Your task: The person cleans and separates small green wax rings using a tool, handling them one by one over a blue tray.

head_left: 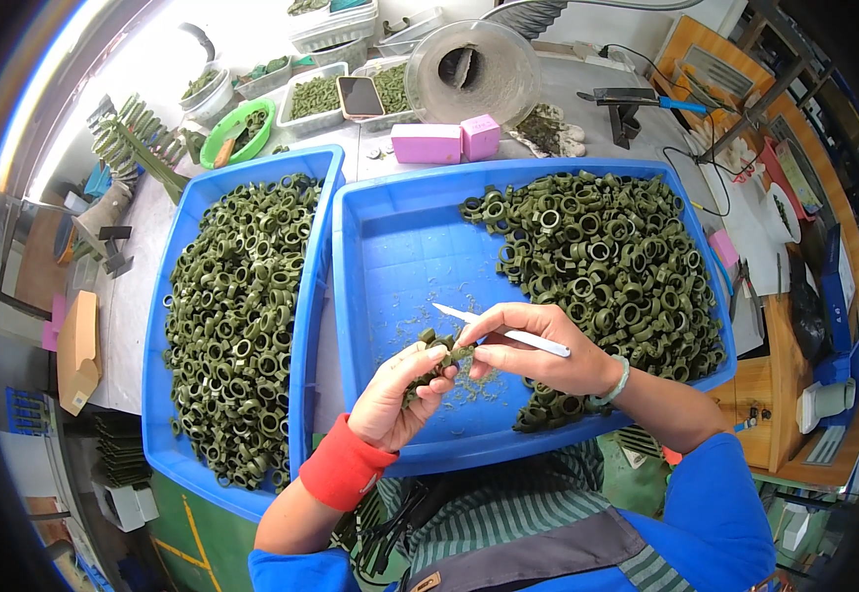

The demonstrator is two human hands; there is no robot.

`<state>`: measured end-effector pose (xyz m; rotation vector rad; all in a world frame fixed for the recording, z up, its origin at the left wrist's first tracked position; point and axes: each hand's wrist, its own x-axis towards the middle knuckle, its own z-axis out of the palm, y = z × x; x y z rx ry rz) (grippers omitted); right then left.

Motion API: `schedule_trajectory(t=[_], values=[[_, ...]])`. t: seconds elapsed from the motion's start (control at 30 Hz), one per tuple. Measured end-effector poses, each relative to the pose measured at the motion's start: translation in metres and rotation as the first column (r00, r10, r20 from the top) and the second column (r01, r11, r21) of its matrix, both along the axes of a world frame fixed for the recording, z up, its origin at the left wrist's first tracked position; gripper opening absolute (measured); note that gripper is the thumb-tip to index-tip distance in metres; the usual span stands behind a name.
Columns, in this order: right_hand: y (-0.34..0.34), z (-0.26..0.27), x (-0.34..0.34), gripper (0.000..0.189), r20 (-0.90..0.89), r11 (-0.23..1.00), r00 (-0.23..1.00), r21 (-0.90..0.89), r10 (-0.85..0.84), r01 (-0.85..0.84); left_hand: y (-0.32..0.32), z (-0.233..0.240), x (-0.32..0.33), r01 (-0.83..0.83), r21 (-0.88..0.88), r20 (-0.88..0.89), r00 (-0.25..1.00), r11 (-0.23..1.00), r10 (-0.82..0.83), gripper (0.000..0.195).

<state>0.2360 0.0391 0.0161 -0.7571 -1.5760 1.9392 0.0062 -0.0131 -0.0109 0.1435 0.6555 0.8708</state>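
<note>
My left hand (398, 388), with a red wristband, holds several small olive-green ring-shaped parts (429, 339) over the right blue plastic tray (418, 207). A slim white-handled knife (537, 343) lies across the fingers of my right hand (555, 351), its pointed end towards the upper left. The right thumb and fingertips also pinch one green part at the left fingertips. Beneath both hands, thin green shavings (474, 392) are scattered on the tray floor. A heap of green ring parts (599, 274) fills the tray's right side.
On the left, a second blue tray (315, 296) holds a deep heap of similar rings (241, 318). Behind the trays are pink boxes (426, 143), a stained glove (548, 132), a phone (361, 97), a green basin (267, 111) and a clear extraction hood (429, 81).
</note>
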Motion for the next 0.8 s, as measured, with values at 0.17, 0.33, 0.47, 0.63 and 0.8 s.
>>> schedule_trajectory(t=[0.17, 0.33, 0.47, 0.63, 0.8], values=[[0.0021, -0.0056, 0.0034, 0.020, -0.100, 0.998, 0.995, -0.067, 0.011, -0.018, 0.0009, -0.0009, -0.0009, 0.020, 0.006, -0.013, 1.000, 1.000, -0.020, 0.020], [-0.0015, -0.0031, 0.0012, 0.021, -0.013, 0.999, 1.000, 0.042, 0.023, -0.023, 0.0005, -0.0017, -0.0030, 0.023, -0.010, -0.016, 1.000, 1.000, -0.024, 0.020], [-0.0007, -0.0032, 0.0013, 0.019, 0.016, 0.983, 1.000, 0.184, 0.010, -0.013, 0.0007, -0.0008, -0.0039, 0.039, -0.032, -0.023, 0.999, 0.999, -0.040, 0.019], [-0.0006, 0.0014, 0.0036, 0.019, 0.004, 0.994, 0.998, 0.098, 0.059, -0.059, 0.0012, -0.0020, -0.0056, 0.083, -0.022, -0.023, 0.996, 0.996, -0.084, 0.018], [-0.0007, 0.0011, 0.0034, 0.019, -0.002, 0.996, 0.996, -0.007, 0.090, -0.090, 0.0024, -0.0012, -0.0054, 0.115, 0.000, -0.054, 0.992, 0.993, -0.115, 0.017]])
